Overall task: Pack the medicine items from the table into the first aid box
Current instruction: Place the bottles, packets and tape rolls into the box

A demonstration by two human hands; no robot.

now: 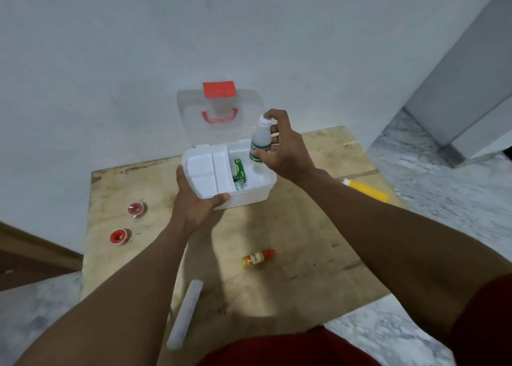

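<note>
The white first aid box [249, 196] stands open at the back of the wooden table [291, 241], its clear lid with red handle upright against the wall. A white divider tray fills its left half; a green carton [240, 169] lies in the right half. My left hand [194, 196] grips the box's front left corner. My right hand [282, 149] holds a white bottle with a green label [260, 141] upright over the right half of the box. On the table lie a small orange-and-red bottle [257, 258], a white tube [186, 314], a yellow tube [365, 190] and two red round tins [135, 208].
The table stands against a pale wall. Its left and right edges drop to a marble floor. A grey door frame rises at the far right. My red clothing shows at the bottom edge.
</note>
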